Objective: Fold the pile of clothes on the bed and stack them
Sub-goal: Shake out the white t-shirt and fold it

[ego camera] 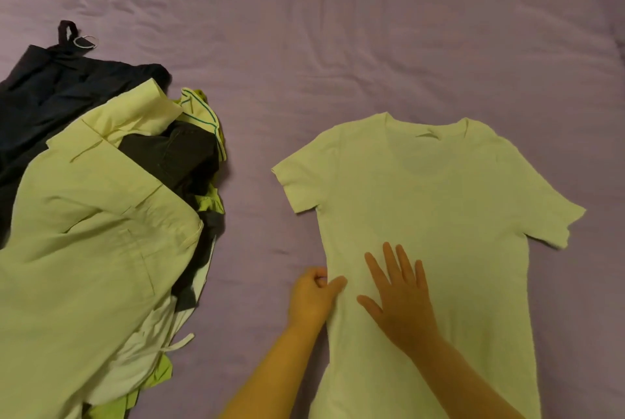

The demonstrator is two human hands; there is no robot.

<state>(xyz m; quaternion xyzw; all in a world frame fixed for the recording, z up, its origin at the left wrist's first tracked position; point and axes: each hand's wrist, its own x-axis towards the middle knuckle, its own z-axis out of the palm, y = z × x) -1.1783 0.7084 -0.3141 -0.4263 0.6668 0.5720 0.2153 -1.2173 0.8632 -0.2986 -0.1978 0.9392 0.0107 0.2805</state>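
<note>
You are pinching the left side seam of the white T-shirt (pixel 429 202), lying flat on the bed (pixel 304 30), with your left hand (pixel 313 297) while your right hand (pixel 399 297) is pressing flat-fingered, so lifting unevenly is risking wrinkling it.

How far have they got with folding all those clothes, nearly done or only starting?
Only starting, it seems. Done: the white T-shirt is spread flat on the bed, not yet folded. In hand: the left hand pinches the shirt's side edge while the right hand presses flat on it. Left: the pile of clothes lies unfolded beside it, and no folded stack shows.
</note>
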